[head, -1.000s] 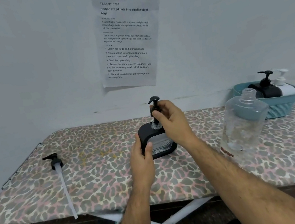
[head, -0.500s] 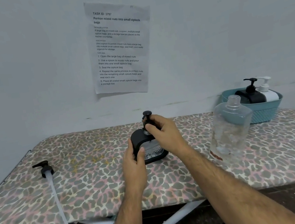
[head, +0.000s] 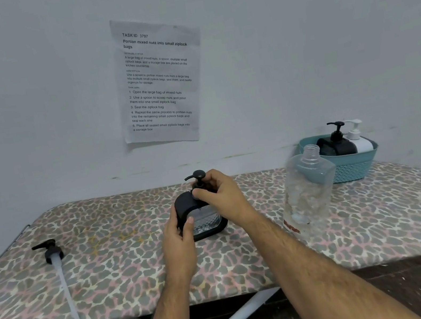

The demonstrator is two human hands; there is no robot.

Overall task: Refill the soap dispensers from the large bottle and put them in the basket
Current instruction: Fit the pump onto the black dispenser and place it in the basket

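Soap dispenser [head: 205, 220] between left hand [head: 177, 232] and right hand [head: 221, 194], fingers curled.

There were three dispensers [head: 202, 214] [head: 337, 144] [head: 360, 140], one large bottle [head: 308, 192], one basket [head: 351, 168], one loose pump [head: 53, 253], one sheet [head: 159, 81] and two hands [head: 178, 238] [head: 221, 194].

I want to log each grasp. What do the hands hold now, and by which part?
Both hold the black soap dispenser. The left hand grips its left side; the right hand pinches the pump at the neck.
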